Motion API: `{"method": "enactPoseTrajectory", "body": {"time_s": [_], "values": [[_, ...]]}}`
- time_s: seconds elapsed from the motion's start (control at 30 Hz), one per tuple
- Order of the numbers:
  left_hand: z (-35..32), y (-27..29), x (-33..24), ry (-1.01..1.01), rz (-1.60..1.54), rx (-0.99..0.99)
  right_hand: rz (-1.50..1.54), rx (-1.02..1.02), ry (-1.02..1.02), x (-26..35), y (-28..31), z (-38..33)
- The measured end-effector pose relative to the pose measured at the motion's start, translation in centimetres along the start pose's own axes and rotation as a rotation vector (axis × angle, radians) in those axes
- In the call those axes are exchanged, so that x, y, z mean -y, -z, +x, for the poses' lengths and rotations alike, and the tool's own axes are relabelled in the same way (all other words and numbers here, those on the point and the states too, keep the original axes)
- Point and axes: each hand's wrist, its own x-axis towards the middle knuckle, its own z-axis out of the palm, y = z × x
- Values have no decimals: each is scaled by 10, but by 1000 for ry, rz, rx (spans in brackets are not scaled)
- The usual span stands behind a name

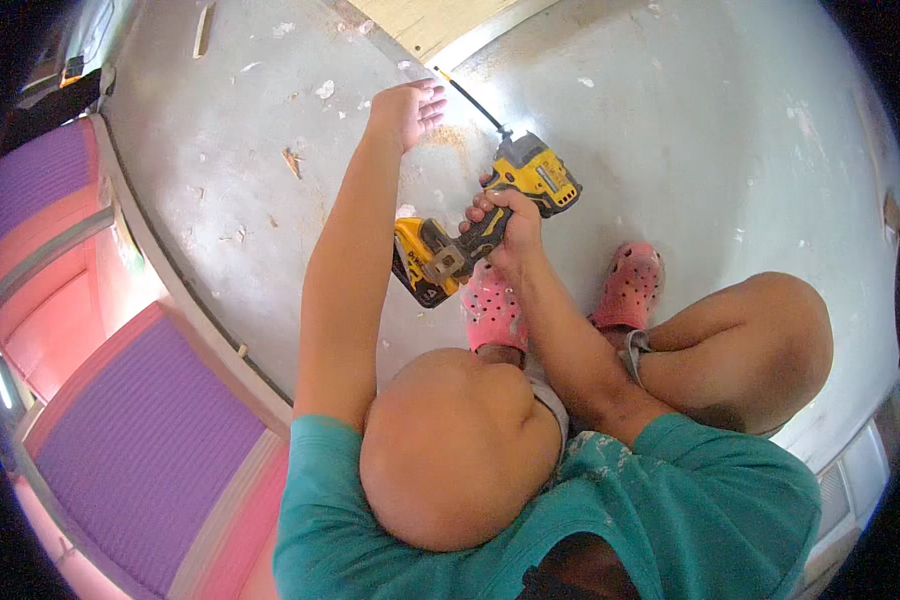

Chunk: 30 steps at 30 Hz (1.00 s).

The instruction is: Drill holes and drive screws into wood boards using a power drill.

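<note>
My right hand (515,225) is wrapped round the grip of a yellow and black cordless impact driver (535,170). A long, thin black bit holder (475,104) points from its nose up and left, its tip close to the lower corner of a light wooden panel (420,25). The battery end hangs down left, beside my left forearm. Just left of the bit holder is my left hand (410,113), its fingers loosely stretched and nothing visible in them. Whether a screw sits at the bit's tip is too small to tell.
I squat on a grey floor (240,170) in pink clogs (495,305). Wood chips (291,162) and pale scraps lie about. A wood strip (203,30) is at the upper left. Purple and pink panels (140,450) stand beyond the floor's left edge.
</note>
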Motion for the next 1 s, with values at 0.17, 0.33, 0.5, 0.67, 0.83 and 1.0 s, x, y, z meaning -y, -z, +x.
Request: {"method": "enactPoseTrajectory", "body": {"time_s": [0.17, 0.33, 0.5, 0.67, 0.83, 1.0], "values": [[10, -14, 4, 44, -125, -8, -21, 5, 24, 4, 6, 0], [17, -7, 8, 39, -206, -33, -73, -37, 23, 2, 8, 0], [20, -2, 11, 69, -301, 24, -131, -54, 51, 6, 8, 0], [27, 2, 11, 69, -393, 53, -107, -58, 30, 6, 12, 2], [35, 1, 10, 103, -428, 18, -106, -69, 29, 7, 12, 1], [48, -6, 17, 68, -323, -20, -103, -109, 10, 9, 17, -2]]}}
